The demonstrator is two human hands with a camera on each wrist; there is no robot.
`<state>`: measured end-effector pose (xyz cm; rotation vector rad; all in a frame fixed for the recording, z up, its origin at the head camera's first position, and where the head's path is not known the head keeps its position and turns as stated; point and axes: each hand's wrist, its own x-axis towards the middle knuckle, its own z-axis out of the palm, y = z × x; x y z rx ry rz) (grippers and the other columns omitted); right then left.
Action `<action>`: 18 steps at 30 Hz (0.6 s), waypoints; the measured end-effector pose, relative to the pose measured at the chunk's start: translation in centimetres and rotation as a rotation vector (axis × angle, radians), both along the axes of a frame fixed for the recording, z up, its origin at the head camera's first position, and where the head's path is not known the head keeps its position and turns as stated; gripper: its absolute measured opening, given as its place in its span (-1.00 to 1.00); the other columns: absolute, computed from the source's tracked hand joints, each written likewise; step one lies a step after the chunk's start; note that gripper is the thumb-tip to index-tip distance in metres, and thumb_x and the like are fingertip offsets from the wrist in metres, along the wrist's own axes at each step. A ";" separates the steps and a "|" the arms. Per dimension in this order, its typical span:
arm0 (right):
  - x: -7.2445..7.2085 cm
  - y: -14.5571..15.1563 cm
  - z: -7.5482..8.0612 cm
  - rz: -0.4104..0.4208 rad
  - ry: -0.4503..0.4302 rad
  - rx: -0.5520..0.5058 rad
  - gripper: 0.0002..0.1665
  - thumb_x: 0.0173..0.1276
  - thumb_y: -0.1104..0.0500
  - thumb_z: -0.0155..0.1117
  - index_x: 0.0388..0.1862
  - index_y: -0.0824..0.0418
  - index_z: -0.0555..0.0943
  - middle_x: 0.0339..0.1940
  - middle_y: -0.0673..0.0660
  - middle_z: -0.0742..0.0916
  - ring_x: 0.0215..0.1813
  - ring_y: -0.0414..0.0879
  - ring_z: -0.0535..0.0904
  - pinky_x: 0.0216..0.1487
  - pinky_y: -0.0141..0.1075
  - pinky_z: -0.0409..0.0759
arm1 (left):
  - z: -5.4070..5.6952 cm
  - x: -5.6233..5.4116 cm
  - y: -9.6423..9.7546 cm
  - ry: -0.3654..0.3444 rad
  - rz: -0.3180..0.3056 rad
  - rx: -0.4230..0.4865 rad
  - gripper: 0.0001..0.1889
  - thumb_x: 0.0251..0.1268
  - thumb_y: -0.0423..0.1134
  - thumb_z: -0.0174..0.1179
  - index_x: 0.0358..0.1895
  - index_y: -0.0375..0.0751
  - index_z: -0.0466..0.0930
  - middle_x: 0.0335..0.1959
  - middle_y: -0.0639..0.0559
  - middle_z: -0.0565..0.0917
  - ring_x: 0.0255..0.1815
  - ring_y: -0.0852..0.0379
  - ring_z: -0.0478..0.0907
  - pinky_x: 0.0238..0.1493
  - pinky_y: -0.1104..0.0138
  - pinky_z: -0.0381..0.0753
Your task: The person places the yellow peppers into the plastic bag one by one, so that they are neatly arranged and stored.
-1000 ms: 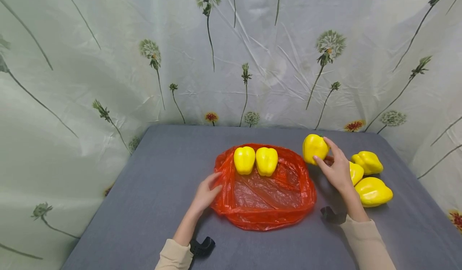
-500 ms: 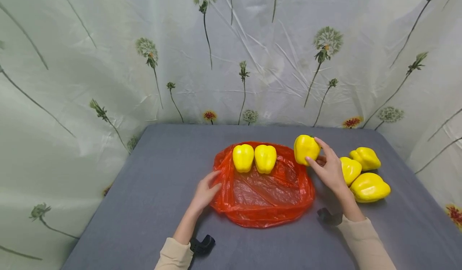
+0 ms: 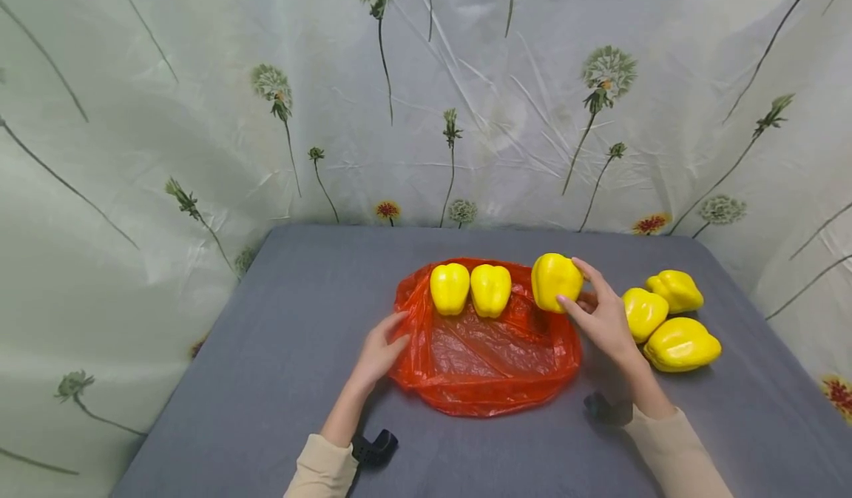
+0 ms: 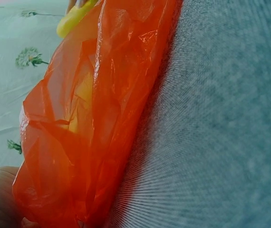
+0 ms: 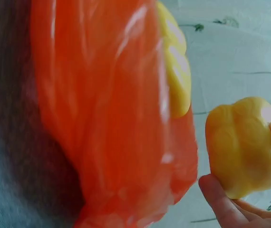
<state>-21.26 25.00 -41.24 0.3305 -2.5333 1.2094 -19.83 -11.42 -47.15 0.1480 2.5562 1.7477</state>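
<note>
A red plastic bag point(image 3: 489, 402) lies spread open on the table, with two yellow bell peppers point(image 3: 449, 289) side by side at its far side. Above the bag's right rim, my right hand point(image 3: 602, 320) holds another yellow bell pepper point(image 3: 555, 282) between thumb and fingers; the right wrist view shows this held pepper point(image 5: 242, 147) clear of the bag. At the bag's left edge, my left hand point(image 3: 379, 354) grips the plastic, its fingertips partly hidden. In the left wrist view, the bag's side point(image 4: 92, 118) covers part of that hand.
Three more yellow bell peppers point(image 3: 682, 345) lie grouped on the grey table point(image 3: 266, 350) right of the bag. A patterned curtain point(image 3: 426, 98) hangs along the back and sides. Black wrist devices point(image 3: 376, 448) sit on both wrists.
My right hand has carried the pepper leftward, from beside the bag to over its right rim. My left hand stays at the bag's left edge.
</note>
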 end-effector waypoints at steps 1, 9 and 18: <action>0.2 -0.1 0.1 0.020 -0.026 -0.008 -0.20 0.26 0.18 0.27 0.44 0.06 0.17 0.17 0.31 0.46 -0.13 0.18 0.66 -0.25 -0.68 0.52 | 0.0 0.0 0.0 0.000 0.000 0.001 -0.53 0.30 -0.34 0.04 0.30 -0.22 0.35 0.33 -0.26 0.39 0.37 -0.25 0.29 0.33 -0.15 0.28; 0.8 -0.8 0.2 0.107 -0.247 0.016 -0.21 0.33 0.02 0.19 0.47 -0.02 0.10 0.28 0.41 0.42 0.05 0.29 0.62 -0.04 -0.07 0.67 | 0.0 -0.1 0.0 -0.001 0.007 0.005 -0.52 0.29 -0.34 0.05 0.29 -0.22 0.36 0.33 -0.25 0.39 0.37 -0.24 0.29 0.34 -0.14 0.27; 0.5 -1.3 -0.9 0.108 -0.297 0.038 -0.22 0.34 -0.04 0.16 0.46 -0.01 0.10 0.33 0.41 0.40 0.19 0.36 0.50 0.10 0.13 0.54 | 0.1 0.0 0.1 0.008 0.010 0.000 -0.52 0.27 -0.35 0.05 0.29 -0.23 0.36 0.32 -0.26 0.40 0.37 -0.24 0.29 0.35 -0.13 0.27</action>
